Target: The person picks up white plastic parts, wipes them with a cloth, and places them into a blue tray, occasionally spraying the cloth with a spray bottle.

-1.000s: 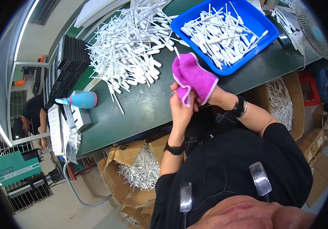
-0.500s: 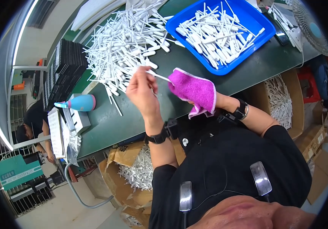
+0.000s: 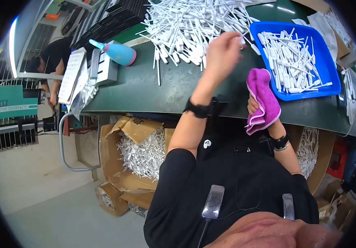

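Observation:
My left hand (image 3: 224, 53) is raised at the near right edge of a heap of white plastic sticks with bulb-like ends (image 3: 186, 29). Its fingers are curled and slightly blurred. A bit of white shows at the fingertips, but I cannot make out whether it is held or lies behind. My right hand (image 3: 253, 105) grips a folded purple cloth (image 3: 265, 99) with a pale edge, near the table's front. Just right of the cloth stands a blue tray (image 3: 286, 97) holding many of the same white sticks.
On the green table (image 3: 145, 97) stand a blue-pink bottle (image 3: 121, 53), a white box (image 3: 106, 71) and stacked black trays (image 3: 118, 18). Cartons of white sticks (image 3: 142, 153) sit below. Another person (image 3: 49, 58) is at the far left beside a green machine (image 3: 12, 105).
The view has shifted, so the table sits differently. My left hand has come away from the cloth, where it held a white stick. My right hand still grips the cloth.

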Demonstrator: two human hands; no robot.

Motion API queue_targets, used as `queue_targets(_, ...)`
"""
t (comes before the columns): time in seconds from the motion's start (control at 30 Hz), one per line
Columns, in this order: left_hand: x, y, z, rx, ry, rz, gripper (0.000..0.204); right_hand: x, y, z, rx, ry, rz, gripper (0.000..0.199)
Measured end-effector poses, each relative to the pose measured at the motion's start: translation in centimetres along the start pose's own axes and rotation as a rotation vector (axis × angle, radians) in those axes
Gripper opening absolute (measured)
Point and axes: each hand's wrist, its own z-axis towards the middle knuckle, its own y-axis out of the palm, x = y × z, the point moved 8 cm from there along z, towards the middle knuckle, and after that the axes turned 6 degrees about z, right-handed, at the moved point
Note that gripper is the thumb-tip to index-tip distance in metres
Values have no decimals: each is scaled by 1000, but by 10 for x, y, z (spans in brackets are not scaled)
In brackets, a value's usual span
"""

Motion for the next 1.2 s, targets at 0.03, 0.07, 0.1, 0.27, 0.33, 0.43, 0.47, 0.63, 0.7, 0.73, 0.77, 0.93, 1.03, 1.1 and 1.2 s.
queue_targets(0.03,-9,-34,-3,120,15,234,27,-2,2,-1,-2,0,2,28)
queue_targets(0.07,-19,-75,-10,251,29,474,25,-2,8,1,-17,-8,-29,27)
queue_targets(0.1,-24,-113,-18,419,33,755,21,-4,12,0,-26,-26,-61,27)
queue_targets(0.27,-77,-219,-22,512,-261,1193,22,3,7,5,-50,-7,-93,28)
queue_targets(0.33,-93,-226,-10,383,-308,1149,22,5,0,4,5,-4,-66,28)
queue_targets(0.43,-95,-229,0,323,-326,1260,24,7,-12,-2,127,-6,-19,29)
queue_targets(0.47,-95,-229,0,293,-336,1316,25,7,-10,0,97,-7,-7,29)
queue_targets(0.63,-52,-225,-22,407,-277,1414,22,0,6,3,-67,-21,-55,30)
queue_targets(0.7,-21,-208,-44,476,-187,959,21,-3,8,2,-112,-45,-83,31)
queue_targets(0.73,-10,-194,-53,459,-181,953,21,-4,9,3,-120,-33,-77,31)
queue_targets(0.77,-5,-177,-63,446,-154,565,21,-4,11,4,-133,-13,-69,32)
queue_targets(0.93,-26,-127,-81,508,98,38,26,-4,17,8,26,-78,-116,33)
queue_targets(1.03,-36,-102,-83,452,9,-122,29,-7,10,7,85,-111,-158,33)
queue_targets(1.1,-40,-93,-84,421,-35,-201,31,-9,8,6,113,-129,-178,33)
queue_targets(1.2,-63,-74,-83,296,-257,-583,32,-11,7,6,174,-134,-215,32)
